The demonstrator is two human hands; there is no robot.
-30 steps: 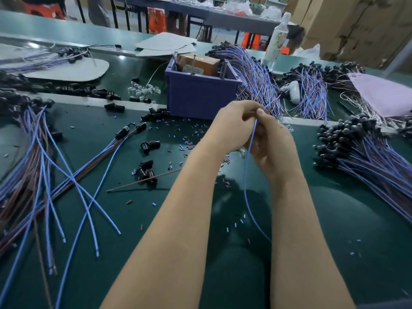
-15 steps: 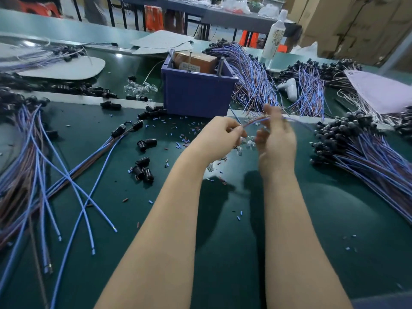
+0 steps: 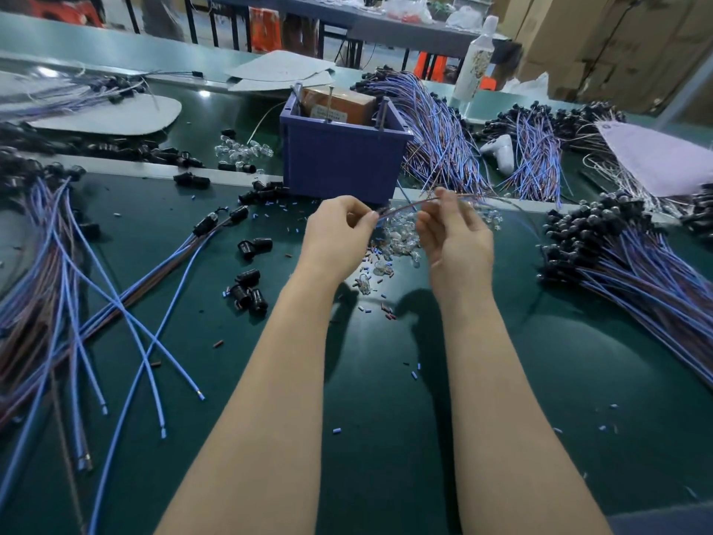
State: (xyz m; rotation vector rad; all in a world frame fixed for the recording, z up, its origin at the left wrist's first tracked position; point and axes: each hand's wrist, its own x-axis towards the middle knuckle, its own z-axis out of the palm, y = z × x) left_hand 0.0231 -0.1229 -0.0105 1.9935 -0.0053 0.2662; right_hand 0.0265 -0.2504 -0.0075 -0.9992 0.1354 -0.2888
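Over on the left of the green counter (image 3: pixel 386 399), loose blue wires (image 3: pixel 127 314) lie spread out near some black caps (image 3: pixel 249 293). Next, the left hand (image 3: pixel 339 233) has its grip pinched narrow on one end of a thin wire (image 3: pixel 403 208), up in the air above the little clear bulbs (image 3: pixel 401 239). That wire runs across the right hand (image 3: pixel 457 241); I cannot tell if that grip holds it or only touches. A weak pinch could let the wire slip down into the bulbs and scatter them.

Purple bin (image 3: pixel 339 167) blocks ahead; green mat (image 3: pixel 386 438) free.
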